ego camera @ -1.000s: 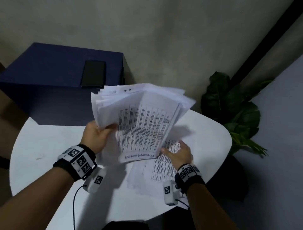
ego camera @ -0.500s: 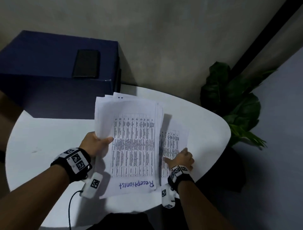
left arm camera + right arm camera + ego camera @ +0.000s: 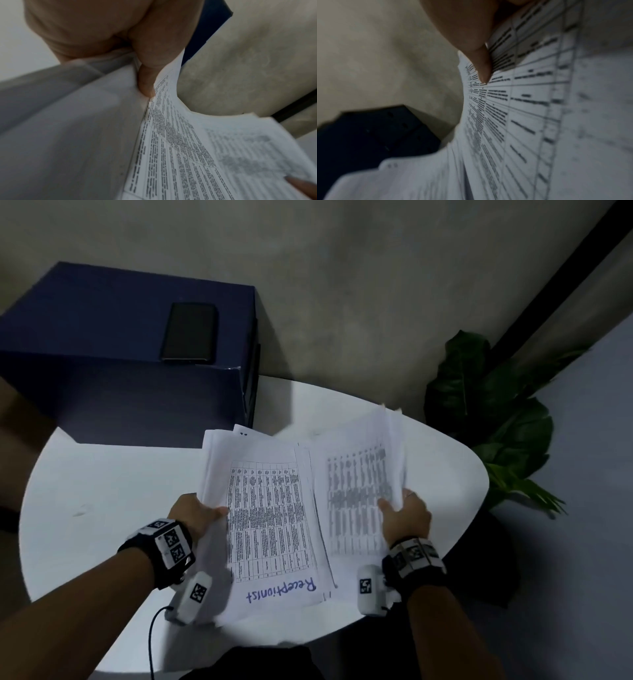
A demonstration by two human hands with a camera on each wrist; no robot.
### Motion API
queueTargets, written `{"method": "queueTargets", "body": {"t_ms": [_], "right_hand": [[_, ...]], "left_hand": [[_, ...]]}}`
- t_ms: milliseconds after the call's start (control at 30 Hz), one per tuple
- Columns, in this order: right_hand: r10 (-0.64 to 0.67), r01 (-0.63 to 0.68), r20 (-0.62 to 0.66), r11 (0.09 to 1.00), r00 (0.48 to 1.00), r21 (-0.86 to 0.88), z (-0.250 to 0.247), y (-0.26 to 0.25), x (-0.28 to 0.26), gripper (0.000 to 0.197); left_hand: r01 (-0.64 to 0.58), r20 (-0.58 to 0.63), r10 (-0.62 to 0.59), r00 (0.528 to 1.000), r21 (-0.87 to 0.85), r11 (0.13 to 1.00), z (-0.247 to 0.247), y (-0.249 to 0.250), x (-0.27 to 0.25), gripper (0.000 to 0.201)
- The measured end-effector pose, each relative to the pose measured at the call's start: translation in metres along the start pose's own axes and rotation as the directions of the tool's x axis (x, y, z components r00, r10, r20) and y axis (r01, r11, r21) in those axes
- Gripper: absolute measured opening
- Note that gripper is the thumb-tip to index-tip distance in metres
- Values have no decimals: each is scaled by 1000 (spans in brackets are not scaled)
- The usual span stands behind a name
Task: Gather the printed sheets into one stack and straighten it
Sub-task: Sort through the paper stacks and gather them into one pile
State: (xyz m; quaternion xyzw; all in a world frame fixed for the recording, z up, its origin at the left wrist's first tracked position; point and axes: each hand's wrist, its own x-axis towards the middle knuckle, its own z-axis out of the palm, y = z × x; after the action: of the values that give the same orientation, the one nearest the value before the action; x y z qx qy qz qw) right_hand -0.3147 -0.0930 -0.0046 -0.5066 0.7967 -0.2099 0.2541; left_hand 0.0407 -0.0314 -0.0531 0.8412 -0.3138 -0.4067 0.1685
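Observation:
A thick bundle of printed sheets (image 3: 267, 518) with table text and a handwritten blue word on top lies low over the round white table (image 3: 102, 491). My left hand (image 3: 200, 513) grips its left edge, thumb on top; in the left wrist view the thumb (image 3: 147, 81) presses the sheets (image 3: 171, 155). A second batch of printed sheets (image 3: 356, 491) is lifted off the table at the right, blurred. My right hand (image 3: 404, 517) pinches its right edge, thumb (image 3: 481, 65) on the printed face (image 3: 522, 108).
A dark blue box (image 3: 120, 354) stands at the table's back left with a black phone (image 3: 190, 332) on top. A leafy green plant (image 3: 493, 419) stands beyond the table's right edge. The wall is close behind.
My left hand has lowered the big bundle from upright to nearly flat. My right hand, which lay on the sheets on the table, has picked them up at their right edge.

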Motion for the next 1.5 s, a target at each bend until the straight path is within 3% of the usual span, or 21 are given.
{"method": "queueTargets", "body": {"t_ms": [100, 233, 333, 400, 467, 533, 600, 667, 767, 833, 900, 967, 1033, 1133, 1200, 1267, 1400, 1500], "right_hand": [[-159, 170, -171, 984, 972, 53, -46, -20, 8, 33], [-157, 217, -220, 935, 963, 282, -92, -38, 18, 17], [-158, 189, -115, 915, 981, 356, -84, -41, 15, 16], [-115, 107, -4, 909, 993, 403, -56, -40, 8, 27], [-52, -19, 143, 891, 988, 454, -19, -32, -1, 44], [-20, -70, 256, 939, 967, 338, 20, -20, -8, 50], [1, -47, 323, 990, 946, 134, 49, -12, -16, 56], [9, -34, 363, 998, 932, 61, 67, -14, -27, 55], [-9, 2, 451, 1000, 892, 15, 86, -29, -43, 51], [-97, 150, 513, 987, 853, -63, 91, -28, -47, 47], [-110, 202, 450, 966, 886, -162, 82, -17, -37, 45], [18, 83, 299, 943, 954, -322, 64, 1, -19, 63], [164, -83, 178, 916, 970, -393, 44, 18, -5, 81], [248, -162, 181, 906, 952, -391, 36, 35, 5, 95], [212, -156, 190, 950, 959, -271, 39, 41, 9, 88], [174, -160, 147, 982, 974, -104, 39, 40, 11, 68], [131, -128, 39, 989, 991, -77, 31, 26, 6, 34], [87, -87, 0, 996, 996, -4, 20, 20, 7, 22]], "left_hand": [[-24, -16, 24, 1000, -8, 1000, 1, -6, 1, 43], [-46, -7, 46, 999, -1, 999, 1, -7, -1, 44], [-109, -3, 109, 994, -57, 992, 0, -5, -6, 37], [-146, -6, 147, 989, -145, 979, 0, -5, -11, 32], [-124, -42, 118, 992, -247, 961, 3, -10, -7, 27], [-72, -55, 56, 997, -367, 928, 4, -16, -2, 28], [-19, 11, 27, 1000, -446, 895, 5, -20, 3, 49], [13, 83, 32, 996, -487, 873, 9, -21, 5, 78], [-66, 86, 102, 991, -349, 935, 15, -18, 6, 96], [-87, 49, 97, 994, -164, 983, 19, -13, 1, 96], [-87, -9, 86, 996, -53, 995, 22, -9, -2, 68], [-96, -44, 96, 994, 6, 995, 23, -10, -2, 47], [-104, -45, 104, 994, 18, 994, 22, -13, -1, 43], [-94, -38, 95, 995, 33, 995, 21, -17, 3, 45], [-103, -45, 105, 993, 43, 994, 20, -16, 4, 47], [-106, -46, 109, 993, 59, 993, 20, -15, 3, 46], [-101, -49, 104, 993, 69, 993, 19, -14, 3, 44], [-107, -50, 111, 993, 70, 992, 18, -15, 2, 44]]}}
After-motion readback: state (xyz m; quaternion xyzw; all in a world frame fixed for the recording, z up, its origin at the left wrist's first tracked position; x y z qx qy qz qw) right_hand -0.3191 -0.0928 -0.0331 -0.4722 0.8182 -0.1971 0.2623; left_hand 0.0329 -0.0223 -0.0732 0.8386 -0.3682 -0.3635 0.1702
